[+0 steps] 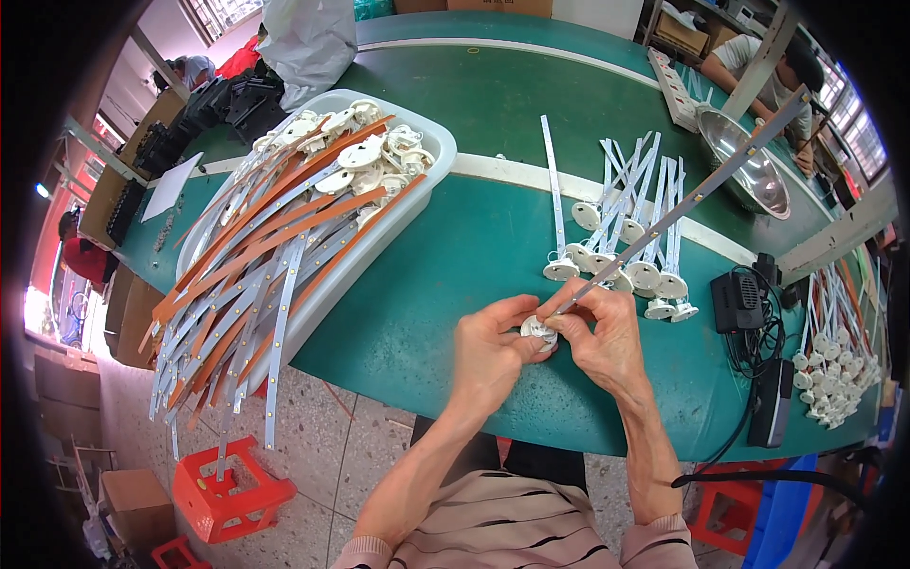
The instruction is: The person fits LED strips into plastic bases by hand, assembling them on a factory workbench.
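White bands (493, 168) cross the green desk (398, 322). The tub (379, 248) is pale bluish white, its discs (360, 154) white, its strips orange (355, 203) or pale with yellow dots. The held disc (536, 330) is white, the held strip (682, 204) grey, dotted yellow. Black streaks pattern a dusty-pink shirt (493, 531); a stool (194, 495) is red, a bowl (758, 175) silver.

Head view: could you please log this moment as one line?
left hand: holding white disc | right hand: pinching strip beside disc | tub: left, loaded
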A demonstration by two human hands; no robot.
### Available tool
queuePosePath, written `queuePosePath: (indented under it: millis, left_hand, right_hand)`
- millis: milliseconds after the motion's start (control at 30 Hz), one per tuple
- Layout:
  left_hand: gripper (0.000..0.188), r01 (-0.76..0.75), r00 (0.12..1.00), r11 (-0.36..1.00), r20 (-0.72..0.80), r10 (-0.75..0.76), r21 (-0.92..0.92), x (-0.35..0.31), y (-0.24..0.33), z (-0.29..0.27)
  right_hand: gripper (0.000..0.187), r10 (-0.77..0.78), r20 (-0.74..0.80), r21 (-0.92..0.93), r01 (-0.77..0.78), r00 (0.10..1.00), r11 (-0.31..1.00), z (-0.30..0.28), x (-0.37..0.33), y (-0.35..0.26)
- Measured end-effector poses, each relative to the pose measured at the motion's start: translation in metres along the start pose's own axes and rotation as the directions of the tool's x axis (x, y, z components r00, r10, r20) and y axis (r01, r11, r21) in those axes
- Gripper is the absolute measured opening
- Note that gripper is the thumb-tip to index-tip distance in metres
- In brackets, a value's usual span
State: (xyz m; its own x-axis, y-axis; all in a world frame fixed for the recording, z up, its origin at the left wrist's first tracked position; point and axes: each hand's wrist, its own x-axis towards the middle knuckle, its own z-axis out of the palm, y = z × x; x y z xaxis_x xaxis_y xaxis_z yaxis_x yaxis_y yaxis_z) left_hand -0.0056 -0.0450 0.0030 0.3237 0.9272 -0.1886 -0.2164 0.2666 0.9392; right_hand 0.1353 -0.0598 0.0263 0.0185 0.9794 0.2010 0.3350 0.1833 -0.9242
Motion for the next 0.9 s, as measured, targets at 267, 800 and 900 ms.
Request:
queuePosePath:
  millis: [267, 800, 900]
  left_hand:
    - [0.044, 0.040, 0.999, 0.998, 0.007, -0.039, -0.051, -0.0004, 0.0018, -0.0005]
    - [0.045, 0.019, 1.000, 1.000, 0.007, -0.019, -0.015, 0.0009, -0.0022, -0.0010]
    - [0.045, -0.006, 1.000, 1.000, 0.009, 0.006, -0.023, 0.0004, -0.0010, -0.0006]
  right_hand:
    - [0.008, 0.038, -0.002, 0.063, -0.038, 0.999, 0.997, 0.0007, -0.0010, 0.0022]
    - [0.010, -0.006, 0.022, -0.005, 0.006, 1.000, 1.000, 0.0012, 0.0000, 0.0062]
    - [0.010, -0.031, 0.003, 0.011, 0.031, 1.000, 0.999, 0.0015, -0.0010, 0.0058]
